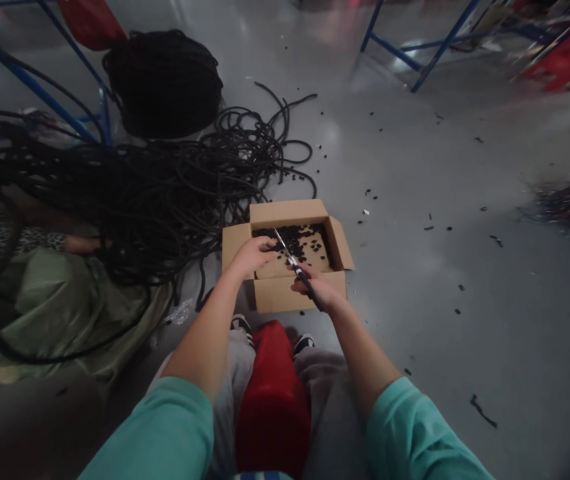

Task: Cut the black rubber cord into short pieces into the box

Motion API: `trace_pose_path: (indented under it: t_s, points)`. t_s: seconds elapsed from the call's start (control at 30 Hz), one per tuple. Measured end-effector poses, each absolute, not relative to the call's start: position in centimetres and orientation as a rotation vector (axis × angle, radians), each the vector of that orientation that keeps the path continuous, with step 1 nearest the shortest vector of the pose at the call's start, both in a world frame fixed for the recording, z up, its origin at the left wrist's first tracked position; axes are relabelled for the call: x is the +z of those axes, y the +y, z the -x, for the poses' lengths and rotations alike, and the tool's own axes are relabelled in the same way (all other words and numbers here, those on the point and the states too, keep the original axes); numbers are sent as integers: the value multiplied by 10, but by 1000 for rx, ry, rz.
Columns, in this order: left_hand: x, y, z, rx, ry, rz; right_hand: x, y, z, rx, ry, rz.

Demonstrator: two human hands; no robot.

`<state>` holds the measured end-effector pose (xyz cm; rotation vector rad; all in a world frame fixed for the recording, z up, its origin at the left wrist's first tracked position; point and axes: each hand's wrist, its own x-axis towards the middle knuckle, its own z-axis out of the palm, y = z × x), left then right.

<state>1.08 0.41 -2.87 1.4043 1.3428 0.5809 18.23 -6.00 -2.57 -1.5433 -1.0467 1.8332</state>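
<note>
In my right hand (319, 288) is a pair of scissors (295, 265) with black handles, its silver blades pointing up and left over an open cardboard box (289, 212). My left hand (255, 257) hovers at the box's left side, close to the blades. Its fingers are curled toward each other, and whatever dark thing may be between them is too small to make out. Many short black cut pieces (309, 250) lie on the bottom of the box. Behind and left of it, a tangled heap of black cord (175, 193) spreads over the floor.
A large black coil (165, 83) stands behind the heap. Green plastic sheeting (65, 293) lies at left, near another person's arm (82, 244). A red seat (275, 400) is between my legs. Blue metal frames (407, 57) stand at the back. Black scraps (482, 410) dot the grey floor.
</note>
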Motion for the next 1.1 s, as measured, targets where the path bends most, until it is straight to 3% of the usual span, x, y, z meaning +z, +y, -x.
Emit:
trace_pose_path:
  t_s: [0.4,1.1]
  points:
    - [-19,2,-13,221,1568,-1945,-20,-62,-179,1815,-1106,1575]
    - [-20,7,-10,578,1468,-1764,-24,-61,-173,1758,-1007,1557]
